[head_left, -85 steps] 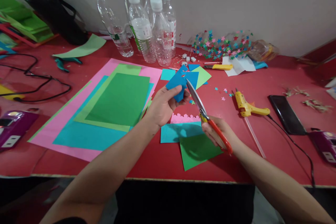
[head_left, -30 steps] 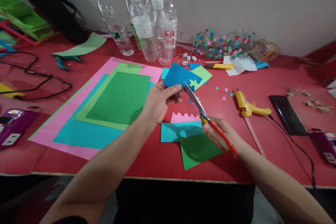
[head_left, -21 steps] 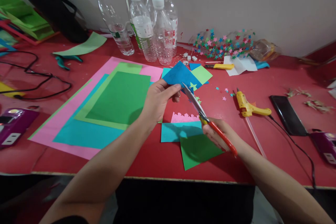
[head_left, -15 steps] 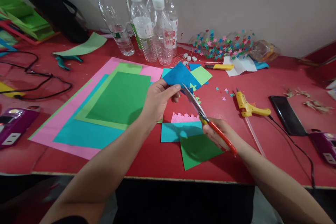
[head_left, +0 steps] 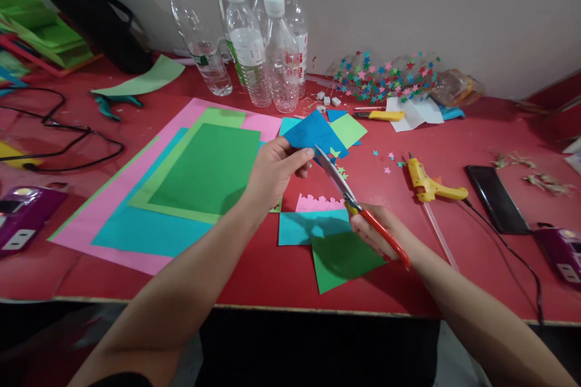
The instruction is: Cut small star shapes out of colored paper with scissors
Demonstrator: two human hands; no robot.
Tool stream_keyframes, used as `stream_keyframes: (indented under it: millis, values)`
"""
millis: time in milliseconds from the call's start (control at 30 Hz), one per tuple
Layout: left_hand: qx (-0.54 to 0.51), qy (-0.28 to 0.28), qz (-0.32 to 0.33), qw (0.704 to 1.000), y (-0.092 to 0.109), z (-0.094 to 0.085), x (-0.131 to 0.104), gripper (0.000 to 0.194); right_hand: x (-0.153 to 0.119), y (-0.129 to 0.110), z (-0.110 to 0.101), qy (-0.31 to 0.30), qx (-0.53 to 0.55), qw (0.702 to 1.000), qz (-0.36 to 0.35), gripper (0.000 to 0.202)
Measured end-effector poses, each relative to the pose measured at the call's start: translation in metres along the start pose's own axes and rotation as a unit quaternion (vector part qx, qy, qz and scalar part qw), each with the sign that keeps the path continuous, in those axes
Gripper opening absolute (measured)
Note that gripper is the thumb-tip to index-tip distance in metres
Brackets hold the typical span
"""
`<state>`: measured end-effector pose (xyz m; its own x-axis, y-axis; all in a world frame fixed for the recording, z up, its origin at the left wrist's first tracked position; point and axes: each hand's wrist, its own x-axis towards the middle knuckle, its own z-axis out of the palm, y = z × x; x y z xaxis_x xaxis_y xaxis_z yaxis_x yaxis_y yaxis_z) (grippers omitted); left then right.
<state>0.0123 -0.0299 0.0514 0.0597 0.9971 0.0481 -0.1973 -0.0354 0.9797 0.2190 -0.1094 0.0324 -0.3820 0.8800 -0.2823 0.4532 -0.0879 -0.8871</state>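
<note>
Pinched between the thumb and fingers of my left hand (head_left: 284, 166) is a dark blue sheet of paper (head_left: 313, 132), held up over the table. My right hand (head_left: 374, 230) is wrapped round the red and yellow handles of the scissors (head_left: 336, 178). Their blades point up and left, and the tips lie at the blue paper's lower edge near my left thumb. Beneath them are a pink strip with a jagged cut edge (head_left: 318, 202), a turquoise sheet (head_left: 297, 230) and a green sheet (head_left: 345, 260). Small green paper stars (head_left: 342, 173) lie below the blue paper.
Large coloured sheets (head_left: 209, 163) are stacked at left. Several plastic bottles (head_left: 247, 54) stand along the wall, beside a clear bottle covered in stars (head_left: 385, 77). A yellow utility knife (head_left: 385, 115), a yellow glue gun (head_left: 429, 184) with its cord and a black phone (head_left: 497, 199) lie at right.
The blue paper has tilted slightly and its lower corner has shifted near the blades. My hands and the scissors stay almost in the same place.
</note>
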Motion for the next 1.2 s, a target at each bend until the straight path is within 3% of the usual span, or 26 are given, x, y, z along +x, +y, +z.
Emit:
stream_keyframes:
  millis: [1000, 1200]
  values:
    - [-0.069, 0.006, 0.032, 0.997, -0.005, 0.002, -0.002, 0.010, 0.004, 0.009, 0.003, -0.002, 0.056, 0.998, -0.019, 0.043]
    - [-0.094, -0.001, 0.028, 0.995, -0.012, 0.008, -0.007, 0.010, 0.002, 0.004, 0.008, -0.004, 0.094, 0.995, 0.013, 0.047]
